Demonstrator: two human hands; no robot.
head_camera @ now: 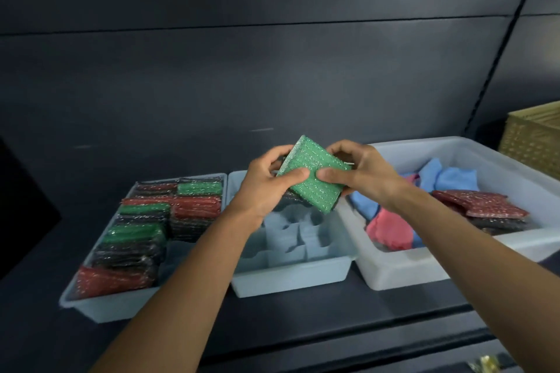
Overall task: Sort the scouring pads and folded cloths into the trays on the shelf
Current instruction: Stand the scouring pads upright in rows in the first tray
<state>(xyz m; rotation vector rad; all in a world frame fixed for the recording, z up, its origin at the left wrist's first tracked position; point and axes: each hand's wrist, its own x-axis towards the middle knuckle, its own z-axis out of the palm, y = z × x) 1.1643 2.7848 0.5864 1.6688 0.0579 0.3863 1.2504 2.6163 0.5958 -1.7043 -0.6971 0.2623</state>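
both hands up over the middle tray (291, 281), sharing one green scouring pad (315, 182). left hand (263, 185) pinches the pad's left edge, thumb on the front face, fingers curled round the back. right hand (363, 175) pinches the right side the same way, thumb on front, fingers over the top edge. the pad is in the air, tilted, one corner up and its face toward the camera. something dark shows behind it by the left fingers, can't tell what.

three pale plastic trays sit side by side on the dark shelf (303, 324). left tray (121, 306) is packed with wrapped pads (185, 209) in rows, red, green and black, standing on edge. the middle tray has folded blue cloths (291, 239) standing upright. right tray (409, 269) is bigger and sits at an angle; in it lie loose blue cloths (454, 179) and a pink cloth (391, 230) in a heap, plus red pads (478, 203) stacked on dark ones at its right side.

wicker basket (533, 142) at the far right behind the right tray. dark panel wall (272, 70) behind everything.
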